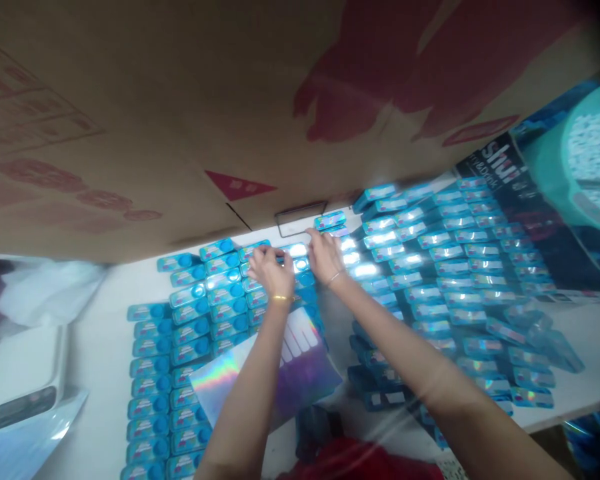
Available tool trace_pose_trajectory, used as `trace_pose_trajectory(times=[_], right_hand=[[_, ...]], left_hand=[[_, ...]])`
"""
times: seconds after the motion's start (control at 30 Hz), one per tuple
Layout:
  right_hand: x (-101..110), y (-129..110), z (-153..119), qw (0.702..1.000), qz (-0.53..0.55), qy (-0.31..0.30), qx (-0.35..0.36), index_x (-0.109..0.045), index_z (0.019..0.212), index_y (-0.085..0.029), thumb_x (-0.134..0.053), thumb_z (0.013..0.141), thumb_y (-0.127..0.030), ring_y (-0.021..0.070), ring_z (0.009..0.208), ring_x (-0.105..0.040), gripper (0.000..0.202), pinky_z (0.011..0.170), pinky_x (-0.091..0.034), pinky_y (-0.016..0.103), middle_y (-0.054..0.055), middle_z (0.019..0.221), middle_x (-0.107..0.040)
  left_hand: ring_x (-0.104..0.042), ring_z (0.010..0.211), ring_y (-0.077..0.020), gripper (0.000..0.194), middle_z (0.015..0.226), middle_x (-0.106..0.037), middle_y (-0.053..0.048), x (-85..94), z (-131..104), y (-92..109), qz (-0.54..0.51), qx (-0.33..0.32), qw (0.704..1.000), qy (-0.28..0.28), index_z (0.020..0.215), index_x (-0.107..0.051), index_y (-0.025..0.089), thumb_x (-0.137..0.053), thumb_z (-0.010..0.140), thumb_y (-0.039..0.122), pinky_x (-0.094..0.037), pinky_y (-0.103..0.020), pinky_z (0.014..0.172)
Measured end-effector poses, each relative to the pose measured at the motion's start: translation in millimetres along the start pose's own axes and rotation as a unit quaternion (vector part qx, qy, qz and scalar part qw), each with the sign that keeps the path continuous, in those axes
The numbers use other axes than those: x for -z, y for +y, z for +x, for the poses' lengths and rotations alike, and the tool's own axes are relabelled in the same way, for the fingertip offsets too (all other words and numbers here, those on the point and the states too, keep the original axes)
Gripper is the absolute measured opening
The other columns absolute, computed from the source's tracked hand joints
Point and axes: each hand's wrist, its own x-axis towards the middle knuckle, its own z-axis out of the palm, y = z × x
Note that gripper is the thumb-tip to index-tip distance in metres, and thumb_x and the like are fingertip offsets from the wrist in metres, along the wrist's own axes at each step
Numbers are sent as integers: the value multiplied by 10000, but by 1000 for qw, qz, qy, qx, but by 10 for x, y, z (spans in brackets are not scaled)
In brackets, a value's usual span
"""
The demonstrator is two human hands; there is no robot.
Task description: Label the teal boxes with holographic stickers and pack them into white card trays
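Note:
My left hand (273,272) is over the middle rows of small blue plastic cases (223,293), its fingers bent and pinched together. Close beside it, my right hand (325,259) reaches to a blue case near the far edge, fingers drawn together. Whatever either hand pinches is too small or hidden to name. Under my left forearm lies a shiny rainbow-silver sheet (305,380) with pale strips along its upper part. It rests over some of the cases. Another blue case (330,220) lies just beyond my right fingertips.
A large cardboard box (180,133) walls off the far side. More rows of blue cases (450,267) fill the right. A teal tub (555,160) of small pale pieces stands at far right, near a black printed panel (515,193). At left is a white device (27,373).

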Motion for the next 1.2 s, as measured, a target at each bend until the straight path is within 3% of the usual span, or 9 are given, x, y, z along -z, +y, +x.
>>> trace_pose_trajectory(times=[0.17, 0.27, 0.4, 0.5, 0.6, 0.7, 0.77, 0.93, 1.2], right_hand=[[-38, 46, -52, 998, -59, 24, 22, -654, 1068, -171, -456, 886, -194, 291, 1035, -415, 270, 863, -286, 416, 132, 1174, -589], [-56, 115, -68, 994, -88, 1, 59, -705, 878, -195, -488, 876, -202, 295, 1102, -390, 217, 896, -274, 445, 103, 1261, -554], [54, 201, -99, 985, -112, -51, 118, -710, 915, -187, -490, 864, -166, 322, 1232, -324, 228, 993, -202, 519, 108, 1369, -488], [251, 65, -262, 991, -95, -10, 98, -692, 982, -173, -456, 884, -160, 334, 1261, -312, 255, 1015, -177, 540, 127, 1367, -480], [401, -341, -607, 995, -21, 23, 92, -647, 1096, -190, -429, 934, -244, 313, 1204, -379, 277, 1004, -215, 502, 123, 1277, -541], [319, -867, -1026, 985, 42, -29, 164, -609, 1144, -194, -421, 960, -323, 276, 1118, -444, 292, 988, -245, 451, 111, 1185, -596], [125, -1145, -1240, 975, 49, -74, 202, -593, 1158, -175, -444, 956, -332, 271, 1081, -457, 296, 968, -257, 439, 120, 1148, -608], [-337, -1340, -1354, 968, 6, -141, 206, -654, 920, -181, -394, 973, -261, 250, 986, -470, 277, 862, -297, 399, 111, 1000, -626], [-403, -1270, -1198, 971, -12, -156, 183, -654, 926, -181, -369, 978, -282, 258, 972, -455, 307, 792, -305, 377, 113, 1000, -611]], left_hand=[[-446, 1135, -355, 472, 1113, -496, -118, 84, 57, 67, 47, 57, 997, -4, 1052, -465, 197, -716, 658, 259, -330, -518, 919], [-443, 1161, -368, 505, 1149, -497, -132, 66, 90, 102, 48, 64, 997, -18, 1085, -460, 202, -724, 656, 240, -331, -537, 932], [-473, 1148, -361, 529, 1160, -521, -139, 132, 144, 86, 19, 69, 997, -30, 1085, -515, 191, -761, 617, 202, -337, -528, 959], [-573, 1018, -263, 345, 1077, -600, -100, 536, 143, -85, -98, 3, 988, -117, 1041, -581, 197, -701, 721, 246, -405, -420, 940], [-615, 977, -216, 220, 1022, -673, -73, 1220, 0, -404, -160, -67, 957, -233, 1007, -649, 217, -612, 814, 315, -434, -334, 917], [-636, 967, -241, 317, 1014, -702, -84, 1813, -284, -789, -105, -56, 952, -282, 1029, -683, 228, -698, 738, 353, -444, -341, 899], [-656, 882, -244, 374, 953, -714, -83, 2008, -489, -1026, -78, -40, 951, -296, 1043, -687, 237, -740, 691, 349, -468, -344, 841], [-642, 834, -225, 162, 882, -709, -76, 1941, -792, -1308, 21, -124, 955, -270, 928, -702, 250, -577, 833, 288, -447, -362, 839], [-541, 1105, -273, 212, 1194, -641, -107, 1724, -907, -1380, 164, -267, 931, -189, 1006, -670, 258, -538, 858, 183, -355, -463, 932]])
